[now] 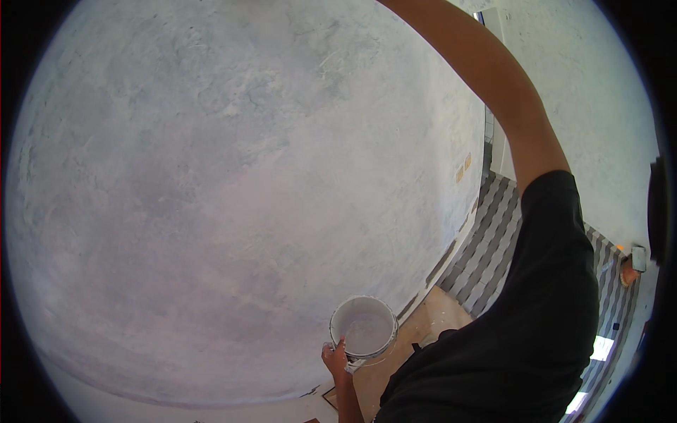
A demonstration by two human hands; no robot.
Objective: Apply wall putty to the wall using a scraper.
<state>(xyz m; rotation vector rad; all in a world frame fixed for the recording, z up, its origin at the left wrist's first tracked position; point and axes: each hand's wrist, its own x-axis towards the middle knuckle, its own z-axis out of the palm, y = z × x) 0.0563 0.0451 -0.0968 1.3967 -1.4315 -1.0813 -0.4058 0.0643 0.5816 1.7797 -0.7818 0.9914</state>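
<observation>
A white bucket (362, 303) with a paint-smeared rim is at the lower middle, close to the wall. My left hand (334, 357) grips its near left edge, fingers closed around the side and thumb over the rim. Whitish liquid, apparently paint (365, 337), lies inside the bucket. My right arm (486, 67) is stretched up across the upper right, and its hand is cut off by the top edge. Whatever that hand holds or touches cannot be seen. The large wall (218, 176) before me has a patchy whitish-grey coat.
Two small yellowish wall boxes (462, 169) sit near the wall's right end. Grey and white wavy-patterned flooring (483, 247) runs along the right. A brownish board or sheet (441, 314) lies below the bucket. At far right, an orange-brown object (630, 271) stands by another wall (599, 106).
</observation>
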